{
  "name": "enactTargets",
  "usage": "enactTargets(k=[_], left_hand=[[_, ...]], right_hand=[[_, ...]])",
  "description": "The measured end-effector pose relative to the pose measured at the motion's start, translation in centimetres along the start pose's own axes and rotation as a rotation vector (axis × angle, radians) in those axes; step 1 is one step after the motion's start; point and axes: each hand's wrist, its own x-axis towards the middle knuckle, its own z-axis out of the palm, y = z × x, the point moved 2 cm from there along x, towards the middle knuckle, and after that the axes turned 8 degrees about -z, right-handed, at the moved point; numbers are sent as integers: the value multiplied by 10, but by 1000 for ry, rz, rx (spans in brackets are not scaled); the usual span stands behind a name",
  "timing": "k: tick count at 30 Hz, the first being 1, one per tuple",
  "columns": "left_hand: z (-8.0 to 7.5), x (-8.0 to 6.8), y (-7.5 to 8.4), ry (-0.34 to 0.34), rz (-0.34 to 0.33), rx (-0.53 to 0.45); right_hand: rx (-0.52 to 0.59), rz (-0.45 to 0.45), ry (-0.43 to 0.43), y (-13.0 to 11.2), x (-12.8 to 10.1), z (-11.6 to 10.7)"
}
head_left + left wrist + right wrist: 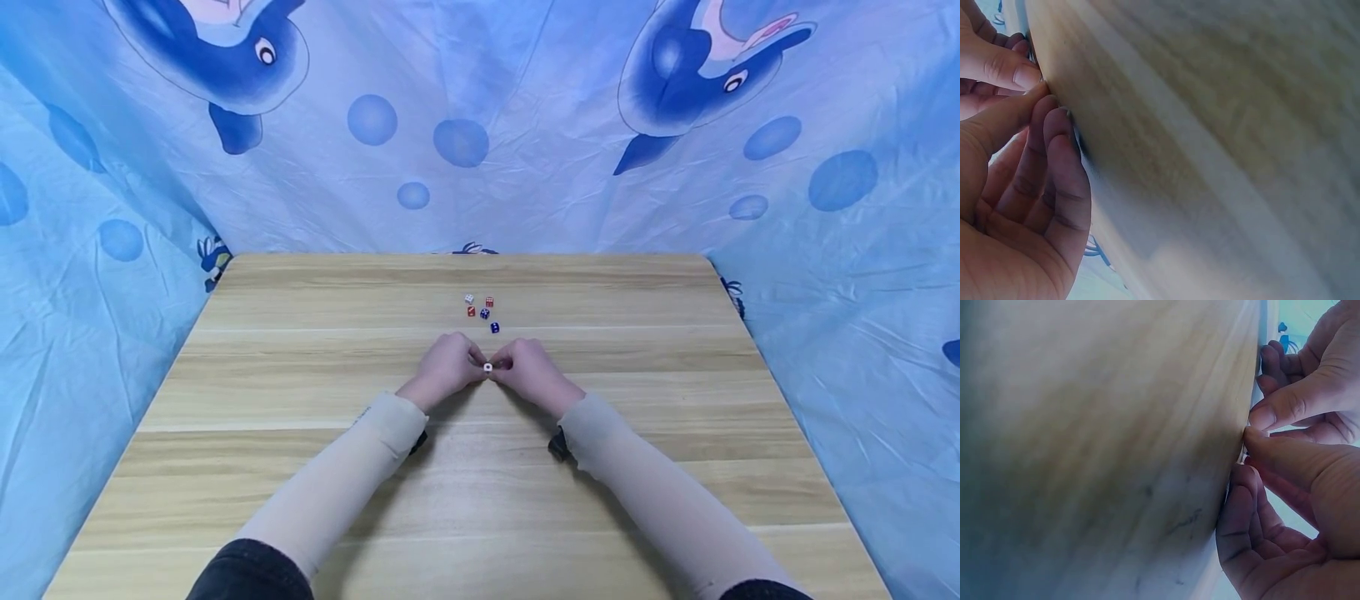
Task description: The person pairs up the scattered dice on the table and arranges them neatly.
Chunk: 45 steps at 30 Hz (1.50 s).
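Observation:
Near the middle of the table, a small white die [488, 367] shows between the fingertips of both hands. My left hand [447, 365] pinches it from the left, while my right hand [528, 371] pinches it from the right, thumbs and fingertips meeting around it. Both hands are low over the wood. In the left wrist view the left hand [1029, 200] has its thumb tip against the other thumb, and the die is hidden there. From the right wrist, the right hand [1297, 512] is seen with curled fingers close to the tabletop.
Just beyond the hands lie a white die [469, 298], a red die [490, 302], another red die [471, 312], a blue die [484, 314] and a second blue die [495, 327]. A blue dolphin-printed curtain [480, 200] surrounds the wooden table [300, 292].

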Motion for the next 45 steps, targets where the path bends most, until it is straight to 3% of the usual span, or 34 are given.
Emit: enactTargets(k=[17,30,45], left_hand=[[3,0,-2,6,22,1],[2,0,-2,-11,13,-8],[1,-2,-2,-57,-25,-93]], right_hand=[[-45,-14,2,-4,0,0],[-15,6,-6,-3,2,0],[38,-16,-1,4,1,-1]])
